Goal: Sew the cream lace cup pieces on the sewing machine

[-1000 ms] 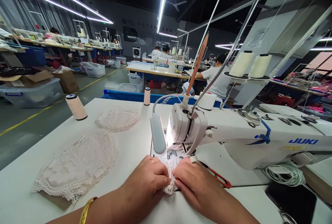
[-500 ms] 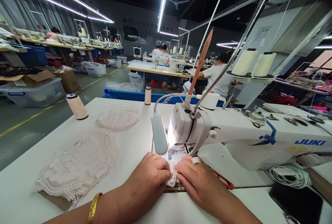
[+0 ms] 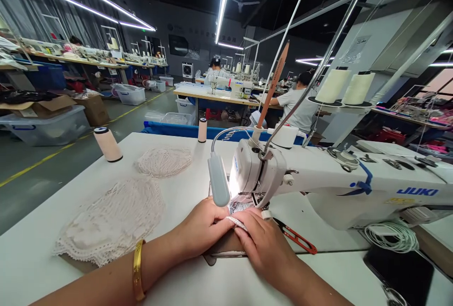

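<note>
Pos.: the lace piece [image 3: 238, 222] is located at the needle end of the sewing mach. [image 3: 329, 174], btwn the hands, above a brown surface [image 3: 228, 245] at the near side of the desk [image 3: 184, 280]. Orient.: the exposed near edge is slanted from upper L to lower R; the far part is directed away from the operator, twd. the needle area. The full long axis cannot be determined, as most of the pc. is covered by the hands.

Appearance: white openwork w/ a narrow, textured edge; the far part is brightly lit by the lamp [image 3: 218, 181]. Fine pattern is too small to be read.

Hands: L hand [image 3: 207, 223] and R hand [image 3: 264, 242] are brought together, tips touching, w/ the lace edge clamped btwn them. A gold bracelet [image 3: 138, 270] is worn on the L wrist.

Adj. items: orange-handled snips [image 3: 297, 237] are laid to the R of the R hand; cream lace stacks, i.e. larger stack [image 3: 115, 221] and smaller stack [image 3: 164, 161], are placed to the L.
</note>
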The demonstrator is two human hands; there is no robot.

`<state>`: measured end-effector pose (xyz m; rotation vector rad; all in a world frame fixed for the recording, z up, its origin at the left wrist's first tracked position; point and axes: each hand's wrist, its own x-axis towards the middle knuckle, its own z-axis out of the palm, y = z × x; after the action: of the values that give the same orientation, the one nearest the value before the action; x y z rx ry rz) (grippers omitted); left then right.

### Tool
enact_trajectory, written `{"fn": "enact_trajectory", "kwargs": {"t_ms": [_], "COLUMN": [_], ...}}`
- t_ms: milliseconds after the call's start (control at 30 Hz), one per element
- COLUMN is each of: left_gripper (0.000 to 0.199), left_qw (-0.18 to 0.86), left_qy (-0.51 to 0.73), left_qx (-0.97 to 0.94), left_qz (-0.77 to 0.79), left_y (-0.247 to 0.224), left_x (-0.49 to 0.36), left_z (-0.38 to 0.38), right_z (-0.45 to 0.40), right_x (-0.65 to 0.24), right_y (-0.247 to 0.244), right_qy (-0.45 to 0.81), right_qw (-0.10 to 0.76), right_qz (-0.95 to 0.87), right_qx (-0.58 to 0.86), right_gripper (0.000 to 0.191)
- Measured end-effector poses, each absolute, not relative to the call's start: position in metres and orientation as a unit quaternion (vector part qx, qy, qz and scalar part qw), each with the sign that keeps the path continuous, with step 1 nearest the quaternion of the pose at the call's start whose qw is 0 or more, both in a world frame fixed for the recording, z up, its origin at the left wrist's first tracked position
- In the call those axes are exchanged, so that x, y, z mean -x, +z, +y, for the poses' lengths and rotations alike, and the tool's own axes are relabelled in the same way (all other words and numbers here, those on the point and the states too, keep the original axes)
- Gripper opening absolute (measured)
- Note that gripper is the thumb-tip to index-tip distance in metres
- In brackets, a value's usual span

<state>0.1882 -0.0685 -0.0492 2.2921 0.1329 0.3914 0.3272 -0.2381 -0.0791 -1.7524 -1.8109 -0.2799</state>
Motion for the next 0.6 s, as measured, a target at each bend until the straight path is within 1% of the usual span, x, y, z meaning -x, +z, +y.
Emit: {"fn": "enact_trajectory", "kwargs": {"t_ms": [67,200,300,367,433,533,600], "left_gripper": [0.042,0.042,0.035,0.025,0.017,0.021,0.025], "left_qw": [0.408,0.421,0.413,0.387,0.337,0.253,0.224], "left_qy": [0.14,0.121,0.126,0.141,0.169,0.208,0.214], "left_qx": [-0.9,-0.898,-0.902,-0.911,-0.923,-0.94,-0.946], "left_qz": [0.059,0.046,0.011,-0.032,-0.072,-0.093,-0.095], "left_y": [-0.046,-0.043,-0.044,-0.048,-0.054,-0.063,-0.066], "left_x": [-0.188,-0.185,-0.181,-0.176,-0.169,-0.161,-0.158], "left_z": [-0.068,-0.066,-0.066,-0.066,-0.068,-0.072,-0.074], "right_z": [-0.234,-0.235,-0.242,-0.248,-0.253,-0.259,-0.26], "right_x": [-0.327,-0.331,-0.334,-0.334,-0.334,-0.333,-0.332], "right_y": [-0.082,-0.082,-0.079,-0.075,-0.072,-0.068,-0.068], "right_qy": [-0.103,-0.094,-0.077,-0.054,-0.037,-0.033,-0.032], "right_qw": [0.313,0.333,0.339,0.321,0.288,0.251,0.242], "right_qz": [-0.665,-0.653,-0.668,-0.699,-0.731,-0.752,-0.754], "right_qx": [0.67,0.673,0.658,0.637,0.617,0.608,0.61], "right_gripper": [0.027,0.022,0.025,0.029,0.031,0.027,0.026]}}
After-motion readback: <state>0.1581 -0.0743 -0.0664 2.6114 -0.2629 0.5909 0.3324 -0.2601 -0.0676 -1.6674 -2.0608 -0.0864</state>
